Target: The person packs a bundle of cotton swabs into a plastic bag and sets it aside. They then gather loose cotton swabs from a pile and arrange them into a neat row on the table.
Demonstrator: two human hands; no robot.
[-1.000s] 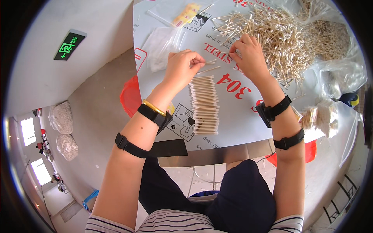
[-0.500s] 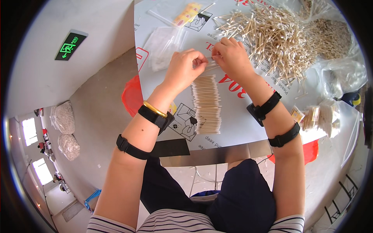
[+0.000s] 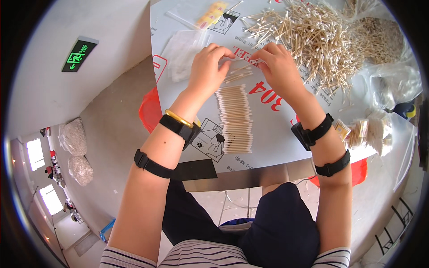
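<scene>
A neat row of cotton swabs (image 3: 235, 119) lies side by side on the covered table, running toward its front edge. Just beyond the row, a few loose swabs (image 3: 237, 76) rest at a slant. My left hand (image 3: 208, 67) hovers to the left of these, thumb and forefinger apart, holding nothing I can see. To the right, my right hand (image 3: 278, 67) pinches a cotton swab, its white tip near the thumb; my fingers partly hide it. A big loose heap of swabs (image 3: 313, 44) spreads beyond my right hand.
Clear plastic bags (image 3: 178, 56) lie at the left, below a bag with a yellow label (image 3: 212, 15). Bundled swabs (image 3: 357, 133) stand at the right edge near crumpled clear plastic (image 3: 389, 87). Black tape (image 3: 195, 169) sits at the table's front edge.
My hands have moved apart, the left one slightly left and the right one to the right. My left thumb and forefinger have opened. The loose swabs beyond the row show more plainly.
</scene>
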